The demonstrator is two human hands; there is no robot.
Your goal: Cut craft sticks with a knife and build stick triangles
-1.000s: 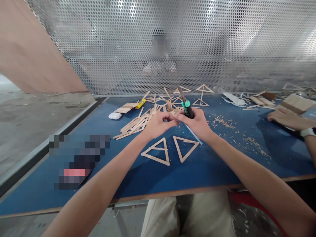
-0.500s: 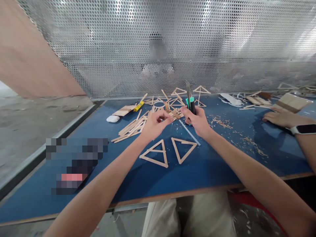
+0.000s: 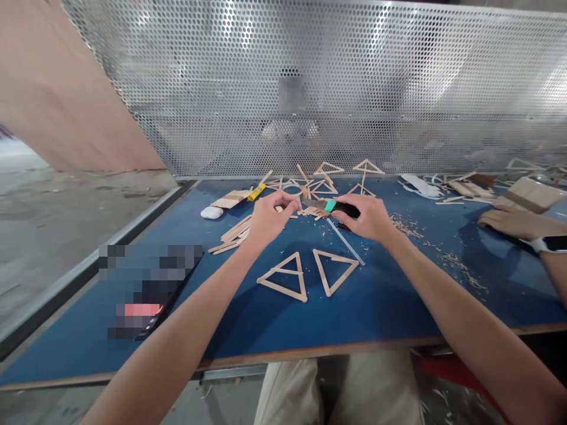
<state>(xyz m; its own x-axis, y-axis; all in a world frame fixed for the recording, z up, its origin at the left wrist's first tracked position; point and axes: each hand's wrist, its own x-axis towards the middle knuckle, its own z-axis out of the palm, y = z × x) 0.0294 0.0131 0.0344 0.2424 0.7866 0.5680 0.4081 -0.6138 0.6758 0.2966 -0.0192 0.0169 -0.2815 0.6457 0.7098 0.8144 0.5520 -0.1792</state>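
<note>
My right hand [image 3: 365, 213] is closed around a utility knife [image 3: 344, 208] with a black and green handle. Its blade points left, toward the fingertips of my left hand [image 3: 271, 217]. That hand is pinched, and whatever is between its thumb and fingers is too small to make out. Below my hands lie two triangles of craft sticks: the left triangle [image 3: 282, 290] has a crossbar, while the right triangle [image 3: 321, 273] has a short piece along its top. A thin translucent stick [image 3: 348, 244] lies under my right hand. Loose craft sticks [image 3: 235, 233] are beside my left wrist.
More stick frames [image 3: 328, 169] lie at the back by a perforated metal panel [image 3: 221, 118]. A yellow tube [image 3: 256, 192], a white case [image 3: 211, 212] and a blurred dark device [image 3: 170, 295] are on the left. Wood shavings [image 3: 460, 268] and another person's hand [image 3: 509, 221] are on the right.
The utility knife has tipped from upright to nearly level, its blade now pointing at my left fingertips. My left hand has turned slightly. The whole view has shifted a little.
</note>
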